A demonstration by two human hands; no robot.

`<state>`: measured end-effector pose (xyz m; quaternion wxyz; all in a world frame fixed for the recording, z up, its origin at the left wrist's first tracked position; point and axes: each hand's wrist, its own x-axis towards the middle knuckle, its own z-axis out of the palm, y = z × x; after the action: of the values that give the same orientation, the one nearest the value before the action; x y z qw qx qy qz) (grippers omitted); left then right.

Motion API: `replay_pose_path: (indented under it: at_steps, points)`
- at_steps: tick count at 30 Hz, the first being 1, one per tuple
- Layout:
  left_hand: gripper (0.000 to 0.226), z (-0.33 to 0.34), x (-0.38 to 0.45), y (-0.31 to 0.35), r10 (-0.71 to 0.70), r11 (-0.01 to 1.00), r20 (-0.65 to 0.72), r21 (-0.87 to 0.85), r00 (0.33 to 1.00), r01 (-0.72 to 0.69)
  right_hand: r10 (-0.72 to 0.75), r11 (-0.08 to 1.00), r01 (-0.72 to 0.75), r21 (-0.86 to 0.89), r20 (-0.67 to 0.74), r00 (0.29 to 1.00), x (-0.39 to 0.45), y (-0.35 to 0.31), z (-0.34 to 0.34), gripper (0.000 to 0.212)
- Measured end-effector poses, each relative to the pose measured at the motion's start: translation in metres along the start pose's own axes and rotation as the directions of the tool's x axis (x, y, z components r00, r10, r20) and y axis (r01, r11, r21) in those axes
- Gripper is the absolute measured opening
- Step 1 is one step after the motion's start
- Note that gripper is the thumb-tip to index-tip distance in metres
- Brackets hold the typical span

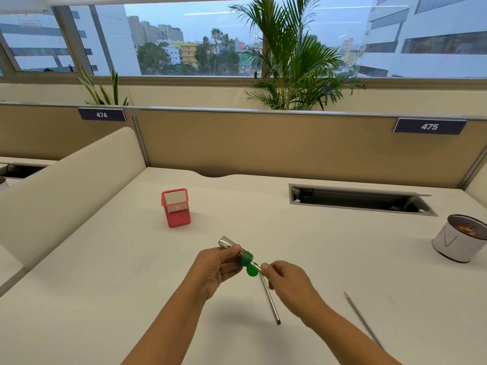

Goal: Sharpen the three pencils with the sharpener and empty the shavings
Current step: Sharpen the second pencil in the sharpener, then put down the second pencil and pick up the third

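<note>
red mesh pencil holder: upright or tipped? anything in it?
Upright on the desk. The red mesh pencil holder looks empty; no pencils stick out.

both forearms reach in from below, hands near each other mid-frame. left hand fingers curled in a grip, right hand pinching.

Open desk between red mesh cup far left and lined bin far right.
</note>
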<state>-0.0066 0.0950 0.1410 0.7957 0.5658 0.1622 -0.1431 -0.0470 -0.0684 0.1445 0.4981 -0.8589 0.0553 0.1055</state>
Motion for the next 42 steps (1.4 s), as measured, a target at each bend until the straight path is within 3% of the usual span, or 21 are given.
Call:
replay_pose_path:
  at_steps: [3,8,10,12,14,16,20,25,33,42]
  points:
    - [0.007,0.001,0.003,-0.003,-0.015,0.999,-0.020,-0.042,1.000,0.014,-0.255,0.927,0.202,-0.316,-0.136,0.957,0.001,0.004,0.001,0.019]
    - [0.008,0.006,0.004,-0.003,0.018,0.999,-0.021,-0.038,1.000,-0.018,-0.416,0.779,0.268,-0.567,-0.147,0.897,0.003,0.007,0.005,0.028]
    - [0.012,0.006,0.004,-0.002,0.023,1.000,0.000,-0.011,1.000,-0.023,-0.363,0.835,0.256,-0.488,-0.139,0.921,0.004,0.006,0.006,0.028]
    - [0.017,0.004,0.003,0.001,0.016,1.000,0.042,0.018,0.999,-0.017,-0.143,0.982,0.131,-0.137,-0.081,0.986,0.006,0.004,0.002,0.027]
    - [0.015,0.002,0.001,0.004,0.004,1.000,0.087,0.026,0.996,-0.006,0.081,0.969,-0.107,0.223,0.123,0.989,0.003,-0.002,-0.005,0.033]
    - [0.012,0.001,0.000,0.006,-0.001,1.000,0.103,0.017,0.995,-0.001,0.147,0.908,-0.242,0.344,0.280,0.949,0.001,-0.005,-0.012,0.035]
    - [0.011,-0.003,0.004,0.006,0.019,0.996,0.026,-0.093,0.999,-0.017,0.102,0.961,-0.157,0.226,0.237,0.966,-0.001,-0.004,-0.015,0.035]
    - [0.009,-0.010,0.008,0.006,-0.003,0.981,-0.070,-0.192,0.998,-0.011,0.064,0.966,-0.093,0.241,0.124,0.990,-0.001,0.002,-0.017,0.033]
    - [0.010,-0.008,0.008,-0.001,-0.036,0.980,-0.074,-0.200,0.997,0.020,-0.030,0.987,0.035,0.156,-0.035,0.999,0.002,0.004,-0.019,0.020]
    - [0.008,-0.004,0.007,-0.003,-0.051,0.981,-0.090,-0.191,0.995,0.032,-0.049,0.985,0.057,0.165,-0.056,0.997,0.004,0.008,-0.020,0.018]
